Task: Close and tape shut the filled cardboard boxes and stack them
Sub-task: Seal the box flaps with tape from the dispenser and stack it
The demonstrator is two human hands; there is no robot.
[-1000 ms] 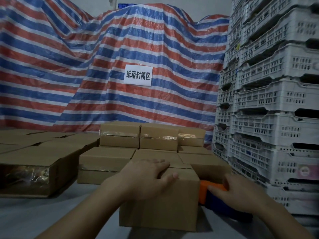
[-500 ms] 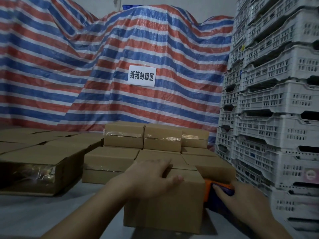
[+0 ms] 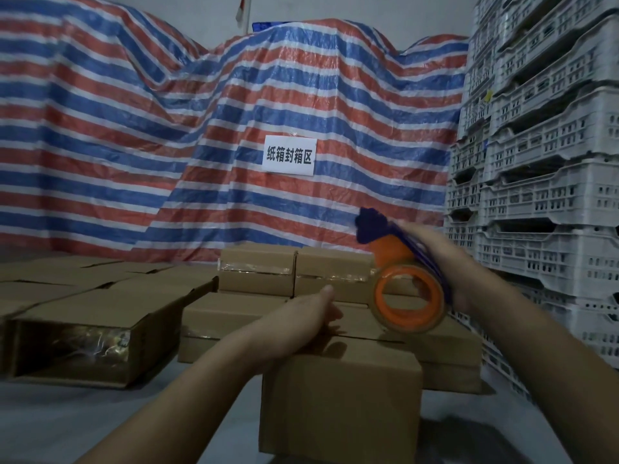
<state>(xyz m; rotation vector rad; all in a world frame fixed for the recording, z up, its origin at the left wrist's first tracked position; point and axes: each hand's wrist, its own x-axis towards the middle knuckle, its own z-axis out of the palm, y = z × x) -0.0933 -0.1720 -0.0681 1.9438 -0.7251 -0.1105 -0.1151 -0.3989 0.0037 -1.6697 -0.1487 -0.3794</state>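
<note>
A closed cardboard box point(image 3: 338, 406) stands on the grey floor right in front of me. My left hand point(image 3: 301, 319) lies flat on its top, fingers straight, pressing the flaps down. My right hand point(image 3: 445, 259) grips an orange and blue tape dispenser point(image 3: 402, 283) with a roll of clear tape, raised above the box's far right corner. Behind stand taped boxes point(image 3: 256, 271) in two layers.
An open-sided box point(image 3: 83, 333) lies at the left among several flat brown boxes. White plastic crates point(image 3: 542, 195) are stacked high on the right. A red, white and blue striped tarp point(image 3: 167, 128) with a white paper sign point(image 3: 289, 155) fills the back.
My right hand has lifted the tape dispenser from the floor beside the box to above its top. My left hand has stayed on the box, its fingers now straighter.
</note>
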